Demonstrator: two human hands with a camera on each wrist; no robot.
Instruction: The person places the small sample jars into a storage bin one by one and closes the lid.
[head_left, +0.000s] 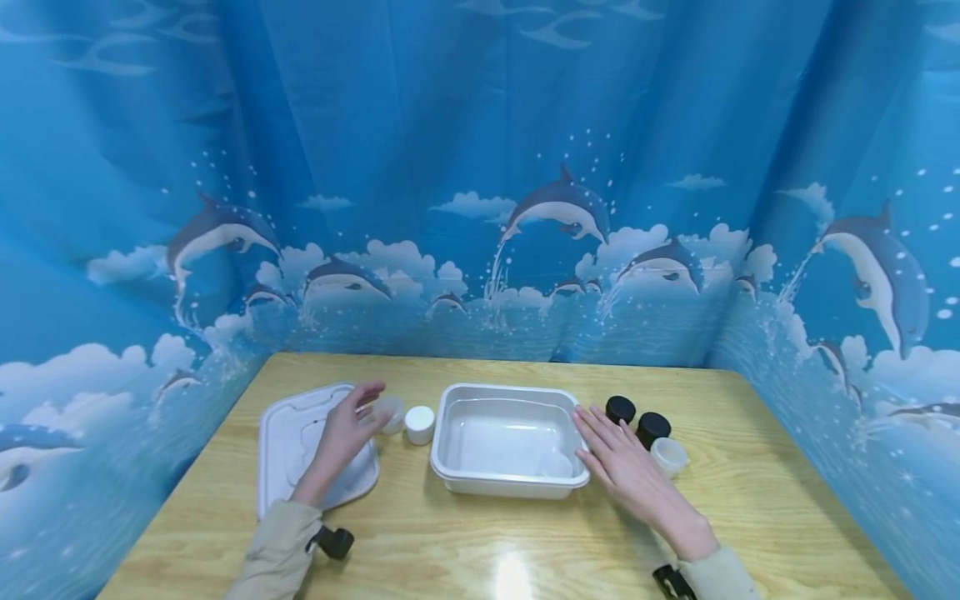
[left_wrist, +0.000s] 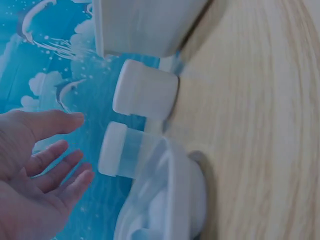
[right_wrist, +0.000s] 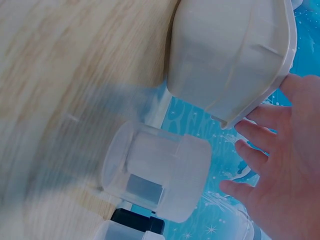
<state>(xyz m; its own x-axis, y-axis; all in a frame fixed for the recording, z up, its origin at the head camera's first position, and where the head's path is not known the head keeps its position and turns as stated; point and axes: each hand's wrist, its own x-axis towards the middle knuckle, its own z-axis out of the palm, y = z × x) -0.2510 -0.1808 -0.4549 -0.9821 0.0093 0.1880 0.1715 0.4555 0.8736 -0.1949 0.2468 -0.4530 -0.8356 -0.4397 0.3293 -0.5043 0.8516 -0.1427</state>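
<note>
A white rectangular plastic basin (head_left: 510, 479) stands mid-table, with a small translucent round container (head_left: 555, 466) in its near right corner. My right hand (head_left: 626, 467) touches the basin's right rim with extended fingers. Above the tray-like white lid (head_left: 288, 458), my left hand (head_left: 351, 423) hovers with fingers apart and nothing in them. Just beyond its fingertips is a clear jar with a translucent cap (left_wrist: 114, 149). A white-capped jar (head_left: 420, 423) stands between that jar and the basin.
Right of the basin are two black-capped jars (head_left: 620, 409) and a translucent jar with a pale cap (right_wrist: 185, 177). The wooden table (head_left: 420, 542) meets a blue dolphin-print curtain (head_left: 465, 167) at the back and sides.
</note>
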